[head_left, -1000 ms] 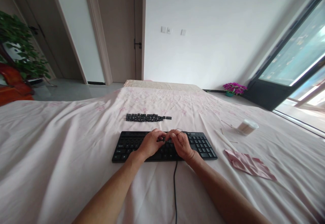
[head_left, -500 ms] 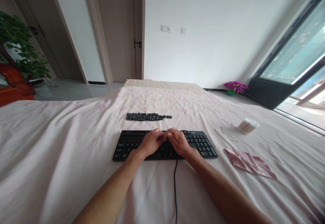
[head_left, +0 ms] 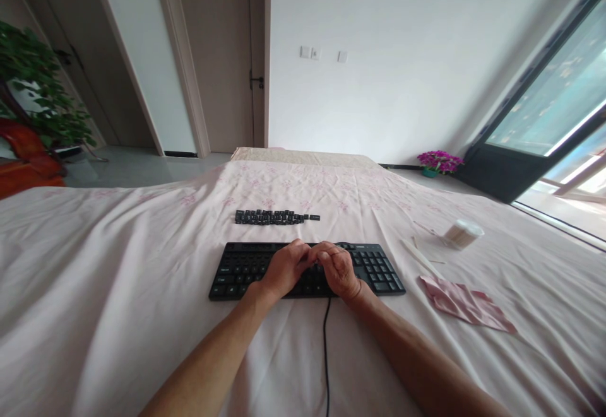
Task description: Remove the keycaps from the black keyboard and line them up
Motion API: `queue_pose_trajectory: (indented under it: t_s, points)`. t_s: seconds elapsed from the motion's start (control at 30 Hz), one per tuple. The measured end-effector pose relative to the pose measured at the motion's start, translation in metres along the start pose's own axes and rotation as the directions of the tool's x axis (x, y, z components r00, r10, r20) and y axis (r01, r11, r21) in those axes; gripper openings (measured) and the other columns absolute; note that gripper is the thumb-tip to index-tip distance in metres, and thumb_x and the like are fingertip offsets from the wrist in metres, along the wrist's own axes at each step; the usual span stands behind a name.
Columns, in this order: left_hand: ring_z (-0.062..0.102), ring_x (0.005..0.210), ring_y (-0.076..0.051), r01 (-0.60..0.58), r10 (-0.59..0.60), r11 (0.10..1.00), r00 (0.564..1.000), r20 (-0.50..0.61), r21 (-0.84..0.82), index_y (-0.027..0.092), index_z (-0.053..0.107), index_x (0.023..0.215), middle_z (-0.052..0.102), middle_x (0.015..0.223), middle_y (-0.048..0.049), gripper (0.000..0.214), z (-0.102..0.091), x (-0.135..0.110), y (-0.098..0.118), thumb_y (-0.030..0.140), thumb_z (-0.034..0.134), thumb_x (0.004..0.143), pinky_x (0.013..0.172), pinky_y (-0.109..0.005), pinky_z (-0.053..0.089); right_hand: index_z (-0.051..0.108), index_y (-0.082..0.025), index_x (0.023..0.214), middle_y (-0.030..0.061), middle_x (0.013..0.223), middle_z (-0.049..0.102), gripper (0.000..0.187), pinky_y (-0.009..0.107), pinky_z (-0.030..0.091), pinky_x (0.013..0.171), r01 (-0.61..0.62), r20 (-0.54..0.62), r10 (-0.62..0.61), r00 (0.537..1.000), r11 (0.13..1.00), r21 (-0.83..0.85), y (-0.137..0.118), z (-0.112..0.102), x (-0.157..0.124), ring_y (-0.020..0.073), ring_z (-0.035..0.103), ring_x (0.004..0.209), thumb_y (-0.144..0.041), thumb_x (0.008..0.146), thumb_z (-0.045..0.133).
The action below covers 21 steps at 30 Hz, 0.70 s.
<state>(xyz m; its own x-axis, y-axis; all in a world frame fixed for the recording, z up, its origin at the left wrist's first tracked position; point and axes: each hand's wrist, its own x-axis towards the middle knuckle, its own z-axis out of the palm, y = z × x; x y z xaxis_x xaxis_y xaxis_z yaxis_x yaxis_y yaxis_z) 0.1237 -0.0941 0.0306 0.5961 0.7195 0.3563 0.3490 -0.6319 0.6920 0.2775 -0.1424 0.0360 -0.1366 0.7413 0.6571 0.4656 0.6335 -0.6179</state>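
A black computer keyboard (head_left: pixel 379 267) lies on the pale pink cloth, its cable (head_left: pixel 326 347) running toward me. My left hand (head_left: pixel 286 267) is over the middle of the keyboard with its fingers bent and pressed together. Close against it, fingertips meeting, my right hand (head_left: pixel 338 268) is curled over the keys just right of the middle. Whatever the fingers hold is hidden by the hands. Behind the keyboard, several loose black keycaps (head_left: pixel 269 217) lie in tight rows.
To the right stand a round container of cotton swabs (head_left: pixel 464 234) and a folded pink cloth (head_left: pixel 466 303). Loose swabs (head_left: pixel 428 259) lie between them and the keyboard. A flower pot (head_left: pixel 430 171) is on the floor by the glass door; a leafy plant (head_left: pixel 42 95) stands at left.
Both hands have shifted slightly to the right over the keyboard, and my right hand has turned more inward. A thin wire loop that showed above the right fingers is no longer visible.
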Motion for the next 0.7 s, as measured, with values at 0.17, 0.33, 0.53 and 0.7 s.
queue_pose_trajectory:
  t_s: [0.17, 0.33, 0.53, 0.7]
  points:
    - [0.06, 0.082, -0.014, 0.062, -0.077, 0.975, 0.995, -0.062, -0.211, 0.019, 0.061, 0.093, 0.064, 0.089, -0.0008, 0.02, 0.0, 0.002, -0.008, 0.014, 0.06, 0.074, 0.077, -0.025, 0.047, 0.063, -0.02, 0.087, 0.005, 0.082, 0.066, 0.031, 0.03, 0.045, 0.078, 0.037, -0.026, -0.045, 0.999, 0.966, -0.255, -0.006, -0.004, 0.001, 0.0165, 0.058, 0.078, -0.026, 0.096, 0.034]
    - [0.063, 0.081, -0.014, 0.18, -0.235, 0.9, 0.967, -0.095, -0.396, 0.017, 0.062, 0.1, 0.066, 0.09, -0.0031, 0.033, 0.003, 0.004, -0.019, 0.009, 0.062, 0.069, 0.078, -0.026, 0.05, 0.064, -0.02, 0.1, 0.0058, 0.083, 0.066, 0.026, 0.032, 0.04, 0.082, 0.056, 0.034, -0.045, 0.998, 0.828, -0.557, -0.016, -0.013, 0.013, 0.0196, 0.055, 0.085, -0.023, 0.095, 0.039]
    - [0.065, 0.08, -0.015, 0.189, -0.292, 0.815, 0.951, -0.106, -0.548, 0.016, 0.061, 0.102, 0.066, 0.092, -0.0054, 0.035, 0.004, 0.005, -0.023, 0.011, 0.066, 0.068, 0.075, -0.026, 0.052, 0.063, -0.023, 0.102, 0.0035, 0.087, 0.065, 0.023, 0.024, 0.039, 0.066, -0.027, 0.195, 0.194, 0.961, 0.772, -0.635, -0.016, -0.012, 0.022, 0.0159, 0.06, 0.081, -0.028, 0.096, 0.041]
    - [0.066, 0.079, -0.015, 0.182, -0.294, 0.774, 0.952, -0.09, -0.606, 0.016, 0.059, 0.104, 0.064, 0.094, -0.0061, 0.036, 0.002, 0.005, -0.02, 0.014, 0.067, 0.069, 0.073, -0.025, 0.052, 0.066, -0.024, 0.092, 0.0012, 0.089, 0.067, 0.021, 0.022, 0.036, 0.063, -0.113, 0.187, 0.303, 0.935, 0.751, -0.65, -0.012, -0.006, 0.02, 0.0146, 0.062, 0.08, -0.035, 0.092, 0.048]
